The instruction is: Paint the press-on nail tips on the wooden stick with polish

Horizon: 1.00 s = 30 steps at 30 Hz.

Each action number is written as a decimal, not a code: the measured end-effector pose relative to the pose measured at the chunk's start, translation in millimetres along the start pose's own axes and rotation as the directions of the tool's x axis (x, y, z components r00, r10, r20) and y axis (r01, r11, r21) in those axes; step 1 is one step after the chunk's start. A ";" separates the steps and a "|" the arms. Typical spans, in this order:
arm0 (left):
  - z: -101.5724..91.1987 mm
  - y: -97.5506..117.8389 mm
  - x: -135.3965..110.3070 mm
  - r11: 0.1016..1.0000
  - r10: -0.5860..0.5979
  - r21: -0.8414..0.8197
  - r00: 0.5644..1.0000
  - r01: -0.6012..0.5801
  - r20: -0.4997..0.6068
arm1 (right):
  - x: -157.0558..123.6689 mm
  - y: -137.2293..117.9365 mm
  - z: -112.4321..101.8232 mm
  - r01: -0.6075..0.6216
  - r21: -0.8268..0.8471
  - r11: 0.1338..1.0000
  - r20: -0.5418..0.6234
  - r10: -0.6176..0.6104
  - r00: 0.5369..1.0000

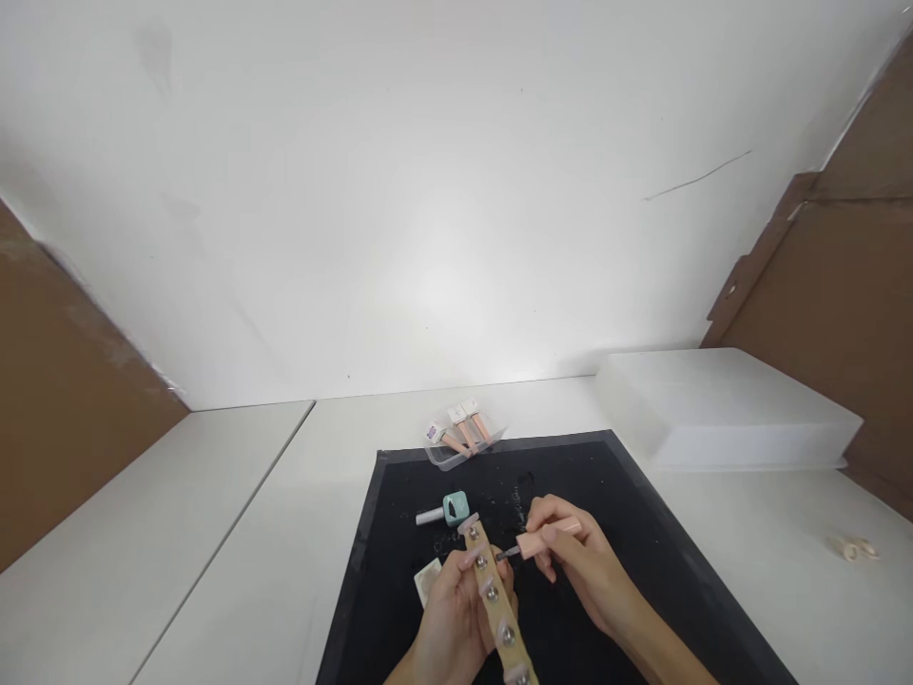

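My left hand (pixel 456 609) is closed around a wooden strip (pixel 499 609) that carries a row of several round metal studs, with pale nail tips along it. In my right hand (pixel 577 561) is a pink nail polish cap with a brush (pixel 538 542), pinched between the fingers. The brush's dark tip points left and reaches the strip's edge near its upper end; I cannot tell if it touches. Partly behind my left hand lies a small white, square-looking item (pixel 427 578). A teal bottle with a white cap (pixel 455 509) lies on its side just beyond the strip.
A black mat (pixel 571 466) covers the work area on the white table (pixel 271 533). At its far edge sits a clear plastic tray (pixel 448 464) with several pink-capped bottles (pixel 460 428). A white block (pixel 728 409) stands back right, and small cream-coloured pieces (pixel 852 549) lie far right.
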<state>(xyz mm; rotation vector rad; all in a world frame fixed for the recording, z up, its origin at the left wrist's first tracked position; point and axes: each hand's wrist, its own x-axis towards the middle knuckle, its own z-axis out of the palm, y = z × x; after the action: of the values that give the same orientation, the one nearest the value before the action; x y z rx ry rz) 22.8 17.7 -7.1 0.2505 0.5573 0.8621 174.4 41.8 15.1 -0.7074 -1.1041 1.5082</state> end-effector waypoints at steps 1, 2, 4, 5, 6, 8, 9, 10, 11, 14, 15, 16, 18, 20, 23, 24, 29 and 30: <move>0.7 0.2 -0.5 1.000 0.012 0.007 1.000 -0.012 -0.029 | 0.0 0.7 -0.6 0.012 -0.021 1.000 -0.013 -0.013 1.000; 1.4 0.4 -0.8 1.000 0.019 0.015 0.999 -0.019 -0.051 | -0.1 1.6 -1.2 0.023 -0.039 0.999 -0.022 -0.023 0.999; 1.9 0.9 -1.2 0.999 0.026 0.034 0.997 -0.024 -0.072 | -0.1 3.2 -2.3 0.044 -0.067 0.997 -0.034 -0.046 0.998; 1.9 1.1 -1.2 0.999 0.026 0.046 0.997 -0.023 -0.072 | -0.2 3.9 -2.7 0.056 -0.078 0.995 -0.035 -0.059 0.998; 1.8 1.3 -1.0 0.998 0.028 0.062 0.997 -0.024 -0.067 | -0.3 4.4 -3.0 0.069 -0.089 0.994 -0.034 -0.072 0.997; 1.2 1.5 -0.5 0.995 0.035 0.097 0.998 -0.030 -0.049 | -0.5 4.9 -3.6 0.092 -0.115 0.989 -0.024 -0.096 0.995; 1.0 1.5 -0.2 0.993 0.042 0.109 0.998 -0.037 -0.039 | -0.7 5.1 -3.8 0.100 -0.130 0.986 -0.019 -0.104 0.994; 0.7 1.4 0.0 0.992 0.044 0.118 0.999 -0.041 -0.027 | -0.8 5.1 -4.0 0.105 -0.147 0.984 -0.013 -0.108 0.994; 0.6 1.3 0.3 0.991 0.047 0.123 0.999 -0.045 -0.016 | -0.9 5.1 -4.2 0.106 -0.166 0.980 -0.009 -0.109 0.994; 1.1 1.3 0.3 0.991 0.047 0.122 0.999 -0.047 0.003 | -1.1 4.5 -4.1 0.103 -0.209 0.973 0.005 -0.104 0.995; 1.4 1.4 0.2 0.992 0.042 0.122 0.999 -0.043 0.007 | -1.2 4.1 -3.9 0.101 -0.220 0.970 0.011 -0.101 0.995; 1.8 1.5 0.0 0.992 0.040 0.123 0.999 -0.041 0.010 | -1.3 3.7 -3.7 0.098 -0.230 0.968 0.017 -0.097 0.995; 2.2 1.9 -0.5 0.991 0.041 0.127 0.999 -0.043 0.017 | -1.4 2.8 -3.3 0.096 -0.242 0.966 0.021 -0.094 0.995; 2.0 2.1 -0.8 0.990 0.043 0.131 0.999 -0.045 0.018 | -1.2 2.3 -3.1 0.095 -0.237 0.967 0.013 -0.095 0.995; 1.5 2.1 -0.9 0.991 0.042 0.128 0.999 -0.042 0.007 | -0.1 2.5 -3.2 0.099 -0.185 0.978 -0.008 -0.103 0.995; 1.5 2.1 -0.8 0.991 0.045 0.128 0.999 -0.046 0.006 | 0.3 2.7 -3.4 0.101 -0.162 0.982 -0.014 -0.104 0.994; 2.0 2.4 -0.3 0.992 0.054 0.114 0.998 -0.052 -0.011 | 0.0 4.0 -4.4 0.103 -0.122 0.987 -0.011 -0.105 0.994; 1.9 2.4 -0.2 0.993 0.053 0.110 0.999 -0.051 -0.013 | -0.5 4.1 -4.6 0.104 -0.128 0.986 -0.002 -0.105 0.994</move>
<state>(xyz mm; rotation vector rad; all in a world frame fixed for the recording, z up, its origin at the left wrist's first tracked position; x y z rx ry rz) 22.2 19.1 -4.4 0.3596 0.6162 0.8855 176.8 42.6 9.5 -0.7314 -1.2206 1.3536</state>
